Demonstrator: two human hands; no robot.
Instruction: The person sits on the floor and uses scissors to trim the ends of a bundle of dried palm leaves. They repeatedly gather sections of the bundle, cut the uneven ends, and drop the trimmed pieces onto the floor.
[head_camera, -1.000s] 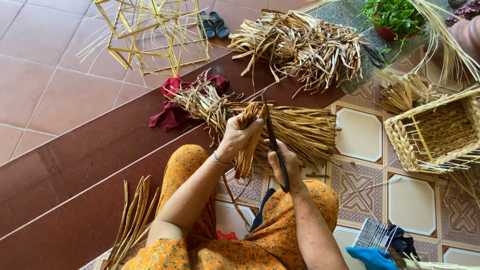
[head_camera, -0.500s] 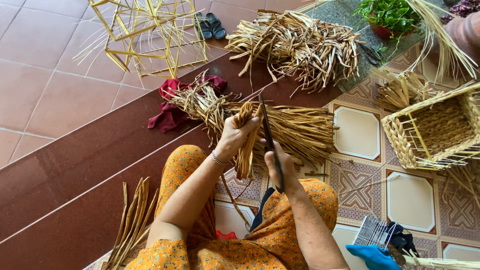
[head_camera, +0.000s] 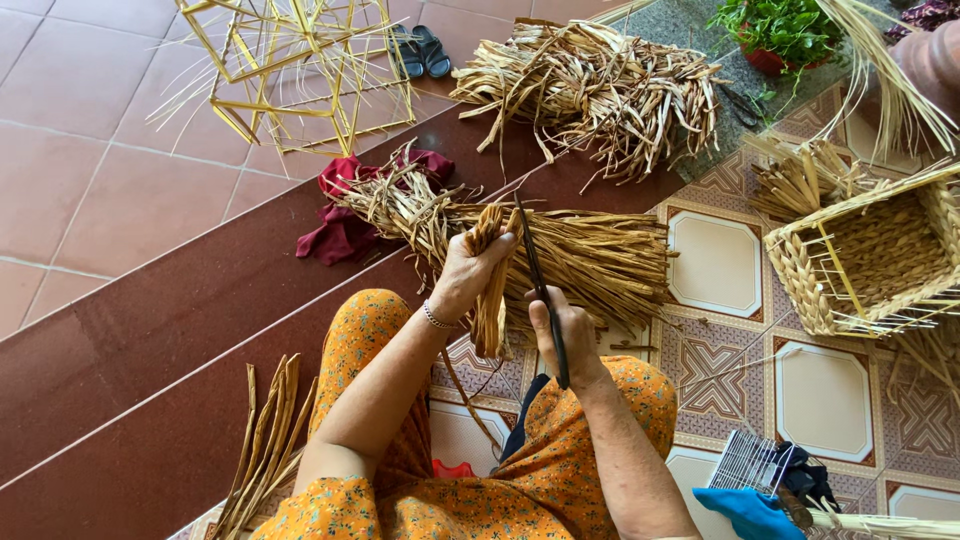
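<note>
At the bottom of the frame, a blue cloth (head_camera: 748, 512) lies beside a small wire rack (head_camera: 752, 462) at lower right, and a few flat dried strips (head_camera: 265, 445) rest on the dark red step at lower left. Just above centre-bottom, the right hand (head_camera: 572, 335) has its grip clamped on a long dark blade (head_camera: 540, 290), which slants upward toward the middle of the frame. Beside it, the left hand (head_camera: 468, 268) has its grip closed around a folded dried leaf strip (head_camera: 490, 300), whose end hangs down between the two hands, touching the blade's edge or just beside it; which, I cannot tell. Behind the hands lies a tied bundle of dried fibre (head_camera: 590, 255), with a red cloth (head_camera: 340, 215) at its left end. At right sits a half-woven basket (head_camera: 870, 260). Farther, top centre, a loose heap of dried leaves (head_camera: 600, 85); upper left, a yellow frame (head_camera: 290, 70) and dark sandals (head_camera: 422, 50); upper right, a potted plant (head_camera: 780, 30).
</note>
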